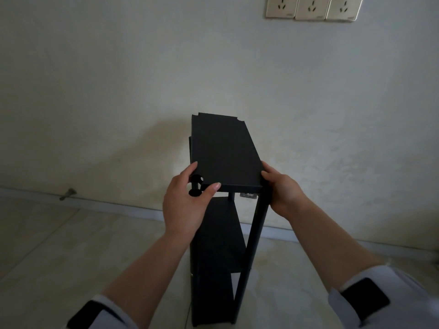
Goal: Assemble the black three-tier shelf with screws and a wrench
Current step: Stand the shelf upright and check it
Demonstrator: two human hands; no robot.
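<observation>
The black three-tier shelf (221, 245) stands upright on the floor in front of a wall. Its top panel (223, 150) is a flat black board with notched far corners. My left hand (187, 203) grips the near left corner of that panel, thumb on top and fingers round the edge, beside a short black post with round fittings (196, 185). My right hand (282, 191) holds the near right corner, where a black leg (254, 238) runs down. Two lower tiers show beneath. No screws or wrench are in view.
A pale wall (118, 103) rises just behind the shelf, with three sockets (311, 7) high at the right. A small metal door stop (67, 194) sits at the skirting on the left. Tiled floor (59, 245) spreads to both sides.
</observation>
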